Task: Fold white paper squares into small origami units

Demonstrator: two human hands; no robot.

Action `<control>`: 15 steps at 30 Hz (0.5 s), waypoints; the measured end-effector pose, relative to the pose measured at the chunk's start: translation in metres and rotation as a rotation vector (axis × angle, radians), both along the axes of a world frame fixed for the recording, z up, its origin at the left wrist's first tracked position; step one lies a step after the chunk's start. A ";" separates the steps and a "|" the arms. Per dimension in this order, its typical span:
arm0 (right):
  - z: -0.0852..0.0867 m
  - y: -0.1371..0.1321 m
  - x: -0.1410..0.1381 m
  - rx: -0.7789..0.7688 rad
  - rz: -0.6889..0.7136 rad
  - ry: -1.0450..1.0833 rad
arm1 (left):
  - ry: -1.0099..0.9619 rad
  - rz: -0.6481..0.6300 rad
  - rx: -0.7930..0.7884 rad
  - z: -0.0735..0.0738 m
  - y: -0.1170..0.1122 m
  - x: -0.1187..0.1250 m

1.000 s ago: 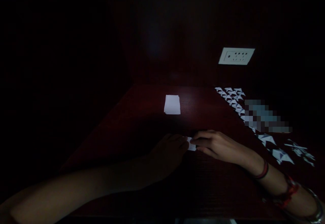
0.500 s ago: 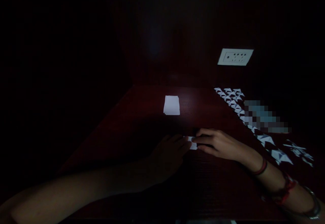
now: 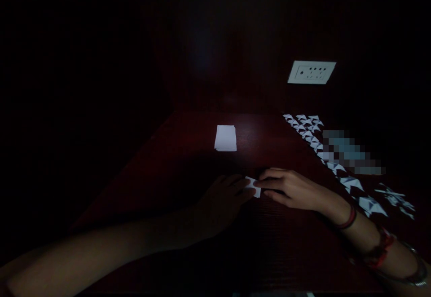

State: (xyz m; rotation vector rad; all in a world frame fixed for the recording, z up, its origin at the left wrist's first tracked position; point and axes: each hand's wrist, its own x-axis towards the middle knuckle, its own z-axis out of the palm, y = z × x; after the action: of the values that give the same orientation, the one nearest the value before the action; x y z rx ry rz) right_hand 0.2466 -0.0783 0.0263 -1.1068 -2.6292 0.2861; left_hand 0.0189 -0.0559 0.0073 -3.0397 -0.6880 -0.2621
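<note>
A small white piece of paper (image 3: 257,192) lies on the dark red tabletop, turned slightly at an angle, between my two hands. My left hand (image 3: 224,202), in deep shadow, holds its left side with thumb and forefinger. On the other side, my right hand (image 3: 286,188) rests its fingertips on the paper's upper right edge, the thumb lower down at the right. Part of the paper is hidden under the fingers. Beyond the hands is a stack of white paper sheets (image 3: 226,138).
Rows of folded white paper pieces (image 3: 314,144) run along the right side. Beside them lies a blurred-out bluish item (image 3: 352,153). A pile of thin white paper bits (image 3: 395,199) sits farther right. A white socket plate (image 3: 311,72) is on the back wall.
The small paper has turned clockwise a little between my fingers. My hands have barely shifted, and the whole view has moved slightly.
</note>
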 end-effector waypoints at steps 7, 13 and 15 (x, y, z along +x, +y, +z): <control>0.003 0.000 -0.002 0.003 0.016 -0.038 | 0.012 -0.022 -0.026 0.003 -0.001 -0.001; 0.006 0.000 -0.001 -0.032 0.003 0.008 | 0.051 -0.016 -0.031 -0.003 0.001 -0.004; 0.006 -0.001 0.000 -0.040 0.003 0.038 | 0.061 -0.018 -0.024 -0.005 0.002 -0.005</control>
State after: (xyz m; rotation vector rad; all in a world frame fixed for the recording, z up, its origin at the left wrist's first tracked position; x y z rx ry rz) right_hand 0.2469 -0.0789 0.0325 -1.0991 -2.6029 0.3578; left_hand 0.0142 -0.0539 0.0022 -3.0632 -0.6653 -0.1617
